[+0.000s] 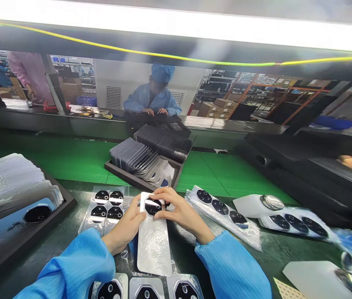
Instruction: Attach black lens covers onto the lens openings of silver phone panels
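Between my two hands is a white phone back panel (154, 249), held upright lengthwise over the dark table. A round black camera lens cover (152, 206) sits near its top. My left hand (129, 224) grips the panel's left edge, thumb beside the lens cover. With fingers over the top edge, my right hand (176, 209) has its thumb at the lens cover's right side. Left of my hands lies a clear sheet of black lens covers (101, 198). More octagonal pieces with black lens covers (147, 290) lie in a row close to me.
A dark tray (123, 175) of stacked panels stands ahead on the green belt (213, 178); another tray (67, 199) is at left. Strips of lens covers (221, 207) and white bottles with metal tops (249, 205) lie right. A person in blue (151, 97) sits opposite.
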The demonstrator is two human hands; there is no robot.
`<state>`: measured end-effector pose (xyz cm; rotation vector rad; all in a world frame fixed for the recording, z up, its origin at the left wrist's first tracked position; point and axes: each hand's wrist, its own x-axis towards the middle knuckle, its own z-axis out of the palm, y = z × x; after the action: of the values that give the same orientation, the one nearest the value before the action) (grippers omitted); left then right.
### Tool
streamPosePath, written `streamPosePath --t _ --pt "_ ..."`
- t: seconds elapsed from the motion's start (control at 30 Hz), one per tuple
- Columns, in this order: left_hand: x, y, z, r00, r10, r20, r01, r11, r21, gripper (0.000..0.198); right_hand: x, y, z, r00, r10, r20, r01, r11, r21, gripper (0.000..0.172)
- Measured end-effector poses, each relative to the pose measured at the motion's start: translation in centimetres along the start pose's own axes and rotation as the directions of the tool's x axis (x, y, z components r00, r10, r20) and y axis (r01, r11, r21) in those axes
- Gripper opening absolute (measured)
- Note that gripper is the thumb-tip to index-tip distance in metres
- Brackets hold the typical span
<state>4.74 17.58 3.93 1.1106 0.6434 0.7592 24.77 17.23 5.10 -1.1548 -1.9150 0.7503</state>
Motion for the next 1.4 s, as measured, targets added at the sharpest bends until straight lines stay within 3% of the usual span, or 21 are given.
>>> streamPosePath --t 0.33,0.63,0.9,1.1,1.4 --pt "-0.2 0.4 0.3 1.000 0.010 0.014 -0.010 1.000 0.016 0.057 -0.1 -0.5 -0.2 1.000 0.031 0.006 -0.031 0.999 -0.022 0.042" --pt "-0.4 0.3 0.3 0.998 0.056 -0.002 -0.056 0.995 0.086 0.054 -0.2 -0.7 0.1 0.997 -0.062 -0.037 0.059 0.995 -0.077 0.038" --pt "-0.4 0.2 0.1 0.993 0.118 -0.013 -0.115 0.985 0.132 0.052 -0.2 -1.2 0.2 0.997 -0.056 -0.051 0.051 0.994 -0.094 0.037" --pt "-0.5 0.4 0.3 0.996 0.086 -0.031 -0.081 0.987 0.142 0.054 -0.2 -1.6 0.3 0.997 -0.062 -0.053 0.056 0.993 -0.105 0.036" --pt "-0.5 0.5 0.9 0.971 0.216 -0.107 -0.192 0.962 0.194 0.047 -0.2 -2.0 1.0 0.994 -0.085 -0.062 0.077 0.990 -0.119 0.033"
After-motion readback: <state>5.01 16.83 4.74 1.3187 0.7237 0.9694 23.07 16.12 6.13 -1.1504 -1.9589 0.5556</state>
